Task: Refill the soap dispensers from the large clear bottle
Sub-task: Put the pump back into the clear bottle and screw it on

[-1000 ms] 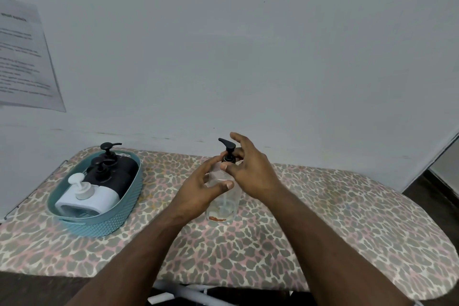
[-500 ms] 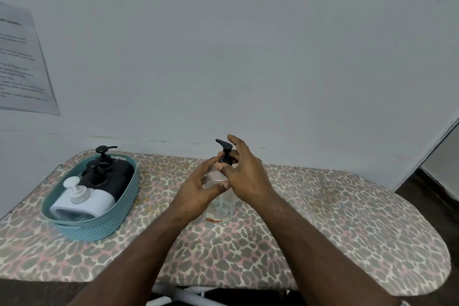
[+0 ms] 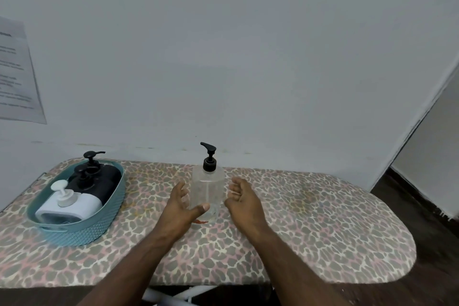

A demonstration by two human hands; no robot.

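Bottle (image 3: 207, 194) mid-board (image 3: 310, 231), between hands; basket (image 3: 84, 228) at left.

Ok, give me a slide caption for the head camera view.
Both open hands flank an upright clear pump bottle on a leopard-print board.

We see the large clear bottle (image 3: 207, 194) standing upright on the bench, its black pump (image 3: 209, 156) fitted on top with the spout pointing left. In the teal basket (image 3: 82, 227) to its left lie two black dispensers (image 3: 99, 181) and one white dispenser (image 3: 70, 206), pumps on
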